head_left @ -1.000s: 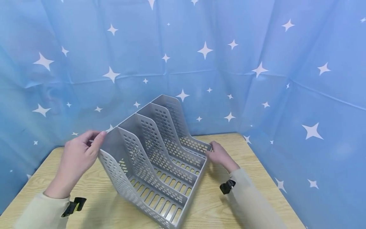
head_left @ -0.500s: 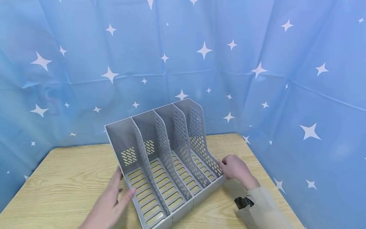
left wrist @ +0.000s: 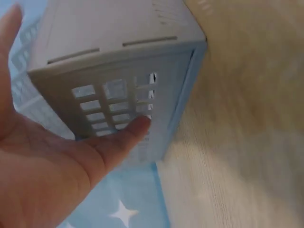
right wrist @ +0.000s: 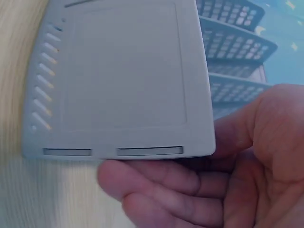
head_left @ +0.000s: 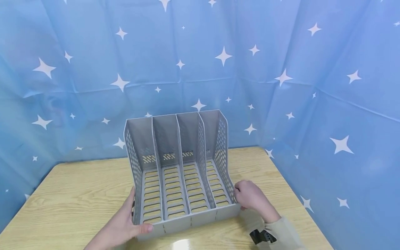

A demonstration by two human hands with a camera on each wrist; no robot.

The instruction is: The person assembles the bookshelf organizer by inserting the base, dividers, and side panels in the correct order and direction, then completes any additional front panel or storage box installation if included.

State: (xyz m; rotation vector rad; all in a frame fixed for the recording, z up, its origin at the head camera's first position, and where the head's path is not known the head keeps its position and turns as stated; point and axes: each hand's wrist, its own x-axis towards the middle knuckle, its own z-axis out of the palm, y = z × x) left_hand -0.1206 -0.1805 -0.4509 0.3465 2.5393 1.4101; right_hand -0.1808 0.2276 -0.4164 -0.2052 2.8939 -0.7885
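A grey plastic file organizer (head_left: 184, 218) with upright dividers stands on the wooden table in the head view, its compartments facing me. My left hand (head_left: 120, 225) lies at its front left corner, fingers along the side and thumb at the front. In the left wrist view a straight finger of the left hand (left wrist: 52, 166) presses on the perforated side panel. At the front right, my right hand (head_left: 252, 199) grips the side panel's edge. The right wrist view has the thumb of the right hand (right wrist: 237, 161) on the inner side and curled fingers outside.
The wooden table (head_left: 68, 194) extends on both sides of the organizer. A blue curtain (head_left: 200, 45) with white stars hangs along the back and sides. A black wrist strap (head_left: 262, 236) is on the right sleeve.
The organizer has turned from a lifted, tilted pose to face me squarely on the table. My left hand has gone from its upper back corner to the front left; the right hand moved nearer.
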